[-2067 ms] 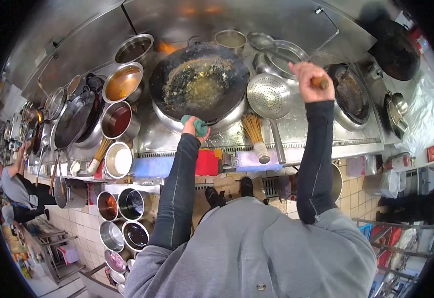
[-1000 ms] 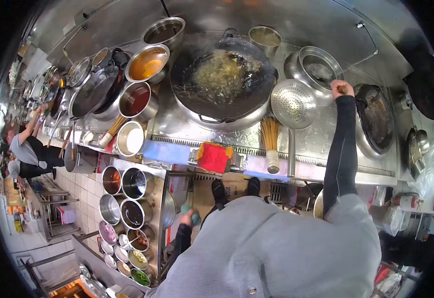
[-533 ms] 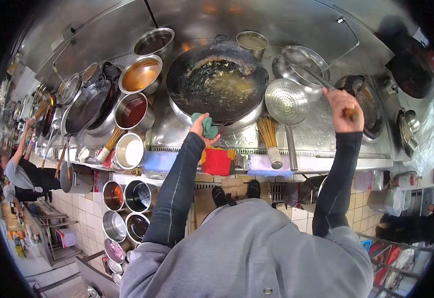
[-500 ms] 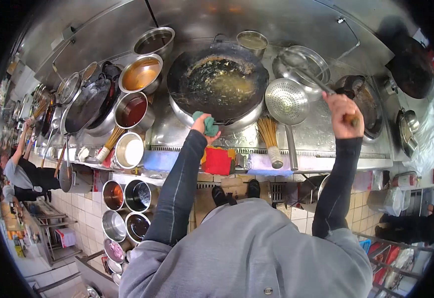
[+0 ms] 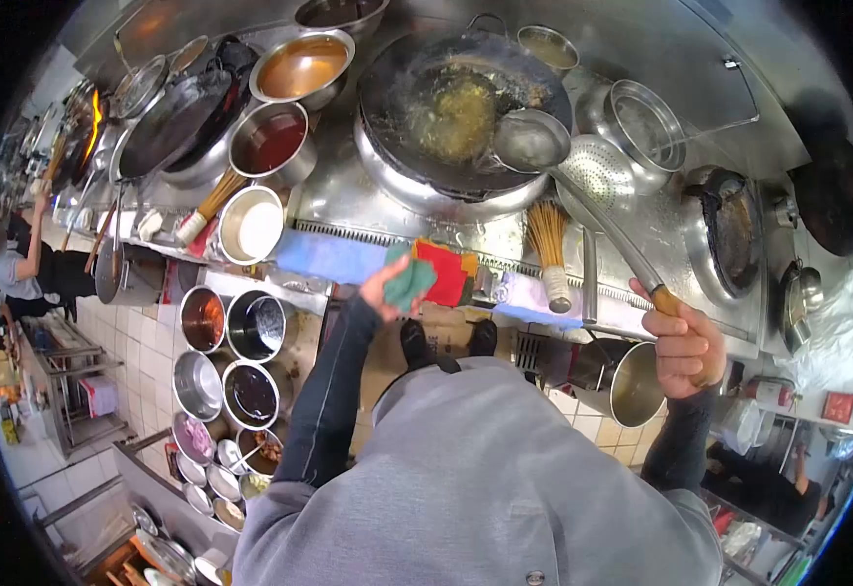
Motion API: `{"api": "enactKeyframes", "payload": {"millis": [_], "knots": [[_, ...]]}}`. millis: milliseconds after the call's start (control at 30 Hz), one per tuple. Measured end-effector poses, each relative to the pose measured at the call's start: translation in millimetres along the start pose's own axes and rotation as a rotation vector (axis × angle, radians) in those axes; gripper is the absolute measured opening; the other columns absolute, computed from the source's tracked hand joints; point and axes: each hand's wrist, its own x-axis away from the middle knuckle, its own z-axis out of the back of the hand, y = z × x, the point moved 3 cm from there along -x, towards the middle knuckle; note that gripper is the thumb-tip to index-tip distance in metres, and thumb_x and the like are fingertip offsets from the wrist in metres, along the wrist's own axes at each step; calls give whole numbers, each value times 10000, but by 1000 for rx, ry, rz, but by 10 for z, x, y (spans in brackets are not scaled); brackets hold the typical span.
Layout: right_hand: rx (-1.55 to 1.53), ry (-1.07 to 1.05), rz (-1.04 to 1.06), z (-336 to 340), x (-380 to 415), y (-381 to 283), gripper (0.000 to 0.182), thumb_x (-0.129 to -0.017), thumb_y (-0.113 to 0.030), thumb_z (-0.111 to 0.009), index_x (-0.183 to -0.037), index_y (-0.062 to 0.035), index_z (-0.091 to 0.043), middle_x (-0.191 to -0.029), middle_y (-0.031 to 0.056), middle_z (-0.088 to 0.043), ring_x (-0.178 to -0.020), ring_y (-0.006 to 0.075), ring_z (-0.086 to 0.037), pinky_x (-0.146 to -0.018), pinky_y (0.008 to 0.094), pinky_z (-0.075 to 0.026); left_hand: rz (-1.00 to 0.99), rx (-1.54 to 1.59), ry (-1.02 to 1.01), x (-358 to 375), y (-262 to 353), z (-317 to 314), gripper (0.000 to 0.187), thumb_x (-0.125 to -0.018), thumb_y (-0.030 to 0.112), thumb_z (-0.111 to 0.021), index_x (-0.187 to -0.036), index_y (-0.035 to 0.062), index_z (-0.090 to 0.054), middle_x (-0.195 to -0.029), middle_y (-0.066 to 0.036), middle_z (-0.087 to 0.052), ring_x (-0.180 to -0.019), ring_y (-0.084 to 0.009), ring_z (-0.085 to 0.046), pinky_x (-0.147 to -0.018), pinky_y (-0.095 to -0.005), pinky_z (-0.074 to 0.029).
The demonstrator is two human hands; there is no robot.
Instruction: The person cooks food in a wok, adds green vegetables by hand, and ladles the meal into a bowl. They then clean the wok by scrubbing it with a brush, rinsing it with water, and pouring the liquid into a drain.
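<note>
My right fingers point(image 5: 679, 347) were curled round the handle of the ladle point(image 5: 597, 215), its long axis slanting forward and left to its bowl over the right side of the wok point(image 5: 385, 103). My left fingers point(image 5: 380, 283), nearer the wok but apart from it, held a green cloth point(image 5: 412, 283).
</note>
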Motion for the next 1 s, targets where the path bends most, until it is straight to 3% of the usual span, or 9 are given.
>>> {"api": "enactKeyframes", "payload": {"millis": [167, 233, 333, 467, 533, 600, 800, 900, 1000], "knots": [[137, 65, -85, -6, -342, 34, 496, -929, -125, -324, -1367, 9, -133, -810, 37, -381, -530, 34, -439, -424, 206, -397, 135, -244, 639, 781, -1432, 875, 513, -748, 469, -625, -1015, 36, -562, -835, -137, -610, -667, -247, -609, -593, -378, -496], [175, 82, -103, -49, -563, 45, 462, -929, -126, -341, -1338, 24, -189, -807, 35, -401, -525, 27, -442, -407, 194, -394, 307, -943, 786, 1045, -2212, 1630, 496, -715, 440, -647, -992, 36, -570, -877, -137, -620, -769, -249, -615, -669, -385, -475], [220, 48, -149, -56, -965, -11, 430, -926, -121, -364, -1304, 36, -233, -804, 31, -421, -520, 25, -440, -405, 191, -391, 212, -1393, 437, 1436, -3114, 1966, 217, -836, 239, -442, -877, 53, -545, -851, -156, -577, -785, -336, -563, -691, -423, -444], [319, 39, -109, 58, -1555, -333, 411, -914, -112, -410, -1274, 36, -280, -789, 27, -437, -504, 38, -439, -394, 193, -370, 366, -1270, 597, 1656, -4137, 2530, 293, -760, 332, -553, -885, 70, -591, -860, -146, -617, -818, -316, -595, -706, -393, -467], [337, 41, -60, 309, -1717, -520, 417, -902, -99, -429, -1278, 21, -293, -775, 27, -442, -501, 49, -442, -391, 197, -364, 515, -899, 792, 1801, -3979, 2341, 432, -660, 397, -651, -860, 15, -618, -844, -166, -640, -834, -308, -618, -708, -371, -480], [1325, 334, 241, 673, -1711, -822, 529, -874, -85, -452, -1352, -76, -226, -716, 37, -436, -471, 77, -439, -385, 227, -364, 509, -863, 928, 1761, -3971, 2379, 438, -665, 393, -648, -844, -4, -610, -828, -176, -636, -819, -306, -618, -704, -372, -480], [1648, 583, 734, 1025, -840, -2074, 511, -835, -70, -488, -1315, -86, -313, -695, 51, -494, -446, 123, -451, -393, 265, -374, 288, -1018, 874, 1253, -3159, 2147, 331, -682, 299, -657, -855, 18, -625, -831, -119, -636, -792, -258, -603, -707, -372, -470], [2514, 1277, 1213, 1513, -1223, -3117, 443, -828, -155, -476, -1253, -62, -392, -831, 170, -609, -541, 223, -587, -476, 356, -447, -31, -649, 897, 1195, -1972, 1066, 306, -692, 230, -653, -871, -13, -606, -793, -117, -620, -688, -262, -608, -635, -379, -495], [2592, 1270, 237, 1499, -1676, -3600, 164, -738, -133, -505, -840, -18, -564, -770, 223, -610, -641, 258, -629, -550, 374, -470, -246, -96, 714, 923, -1374, 749, 262, -738, 192, -621, -890, -12, -560, -739, -112, -591, -566, -251, -592, -516, -382, -495]]}}
